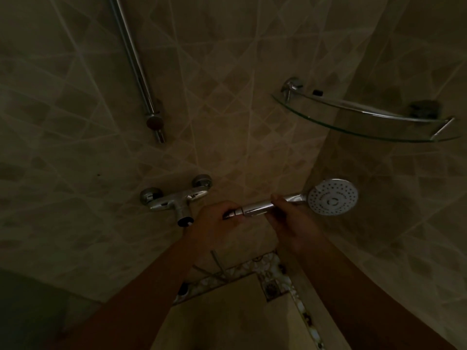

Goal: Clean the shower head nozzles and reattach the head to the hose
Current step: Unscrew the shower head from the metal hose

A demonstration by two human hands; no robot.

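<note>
chrome faucet (177,198) beside left hand (214,221); glass shelf (353,130) above shower head (333,197).

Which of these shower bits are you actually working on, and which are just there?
In the job: shower head, its handle, the hose nut, left hand, right hand.

Just there: tap, rail, glass shelf, drain.

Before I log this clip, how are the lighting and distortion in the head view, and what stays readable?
Head view: very dim and underexposed; wide-angle lens bows the diagonal tile lines and the chrome wall rail. Brightest spot is the round white shower head face, nozzles legible. Glints mark the chrome mixer tap; both hands are murky but visible gripping the handle.
</note>
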